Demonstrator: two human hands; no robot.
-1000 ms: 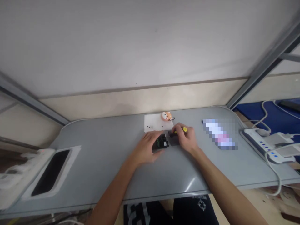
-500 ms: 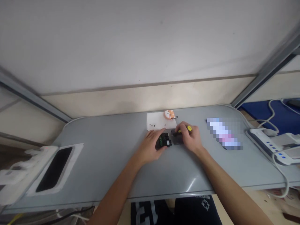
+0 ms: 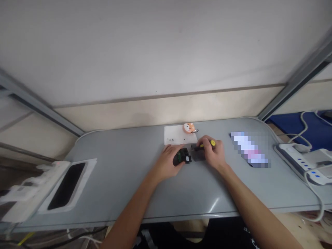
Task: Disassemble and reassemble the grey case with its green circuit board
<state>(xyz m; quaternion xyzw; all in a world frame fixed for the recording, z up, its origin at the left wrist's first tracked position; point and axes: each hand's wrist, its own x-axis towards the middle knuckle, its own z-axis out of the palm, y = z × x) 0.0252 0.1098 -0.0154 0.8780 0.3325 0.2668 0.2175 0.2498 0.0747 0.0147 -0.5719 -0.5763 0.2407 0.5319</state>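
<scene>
Probably the steadiest way to do this fine tool work is to let the left hand (image 3: 167, 163) act as the clamp: it grasps the left part of a small black device (image 3: 182, 157), thumb along the near side and fingers along the far side, with a green circuit board (image 3: 179, 156) showing. The device sits about midway along the desk (image 3: 116, 169), between its front and back edges. The right hand (image 3: 213, 152) is closed around a yellow-and-black tool (image 3: 203, 145), its thin shaft pointing left to the device's right end. Light pressure, a square approach and left fingertips clear of the tip would serve best. Care is also due to the dark specks (image 3: 168, 139) on the white paper (image 3: 176, 131) toward the back edge, as a sleeve or knuckle could scatter them; they may be screws, but are too small to tell.

Hard to make out is the tool's tip: whether it touches the device, I cannot say. A dark flat piece (image 3: 198, 155) lies partly behind the right hand, its full outline hidden. Near the desk's right end, a phone (image 3: 246, 147) has its screen pixelated.
</scene>
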